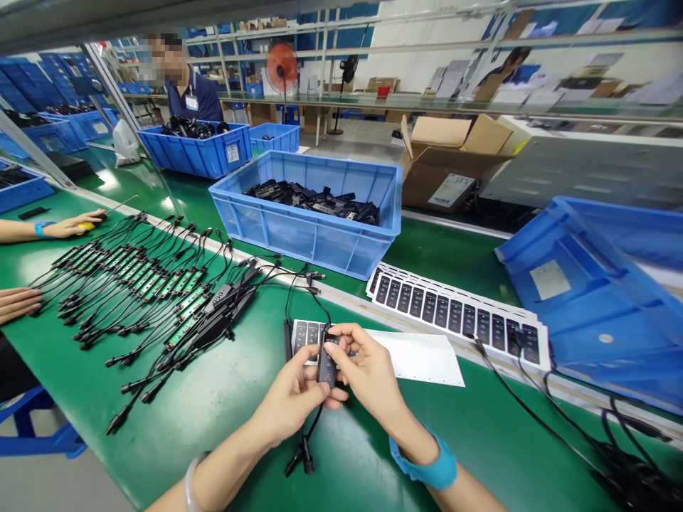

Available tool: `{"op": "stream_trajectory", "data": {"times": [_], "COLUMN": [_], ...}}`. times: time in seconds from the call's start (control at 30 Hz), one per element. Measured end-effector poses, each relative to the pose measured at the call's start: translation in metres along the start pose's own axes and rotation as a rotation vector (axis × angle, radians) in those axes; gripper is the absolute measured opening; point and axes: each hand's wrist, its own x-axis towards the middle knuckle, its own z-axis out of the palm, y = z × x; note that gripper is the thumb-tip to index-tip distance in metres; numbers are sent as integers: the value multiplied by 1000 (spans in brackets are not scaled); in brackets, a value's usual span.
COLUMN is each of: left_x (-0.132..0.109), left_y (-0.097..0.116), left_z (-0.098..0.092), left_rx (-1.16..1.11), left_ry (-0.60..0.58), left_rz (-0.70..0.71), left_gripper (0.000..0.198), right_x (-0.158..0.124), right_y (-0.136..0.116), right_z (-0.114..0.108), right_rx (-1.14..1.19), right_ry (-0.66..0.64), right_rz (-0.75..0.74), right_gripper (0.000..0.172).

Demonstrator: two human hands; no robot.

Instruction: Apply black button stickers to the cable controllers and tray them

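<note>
A small black cable controller (327,366) with printed button symbols stands upright between my two hands over the green bench. My left hand (291,395) grips its lower end and left edge, thumb near the bottom. On its upper face and right edge, my right hand (368,363) presses with thumb and fingers closed around it. Cables leave both ends, and black connectors (305,455) hang below. Behind my hands lies a partly used label sheet (300,332) beside a white backing sheet (427,358). Another black controller (288,340) is left of the label sheet.
Black cased units (224,306) and green circuit boards (144,274) with cables cover the left bench. A blue bin (309,242) of black parts stands ahead. Label sheets (453,313) and a tilted blue bin (602,299) are right. A co-worker's hands (77,224) are far left.
</note>
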Motion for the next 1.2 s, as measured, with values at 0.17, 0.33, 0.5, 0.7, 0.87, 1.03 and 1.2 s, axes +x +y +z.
{"op": "stream_trajectory", "data": {"times": [0.17, 0.33, 0.5, 0.7, 0.87, 1.03, 1.2], "left_x": [0, 1, 2, 2, 3, 6, 8], "left_y": [-1, -2, -3, -1, 2, 0, -3], "left_z": [-1, -2, -2, -1, 1, -1, -2], "left_rx": [7, 2, 4, 25, 57, 163, 202], "left_ry": [20, 17, 26, 11, -22, -12, 16], "left_rz": [-21, -11, 2, 6, 10, 19, 24], "left_gripper": [59, 61, 59, 52, 56, 37, 46], "right_x": [1, 2, 5, 10, 5, 5, 9], "right_y": [5, 5, 4, 6, -1, 7, 12], "right_z": [2, 2, 0, -8, -4, 4, 3], "right_rx": [16, 69, 61, -47, 13, 49, 101], "right_ry": [51, 66, 40, -18, -247, -215, -149], "right_rz": [5, 40, 58, 31, 66, 27, 70], "right_gripper": [34, 55, 54, 47, 81, 39, 48]}}
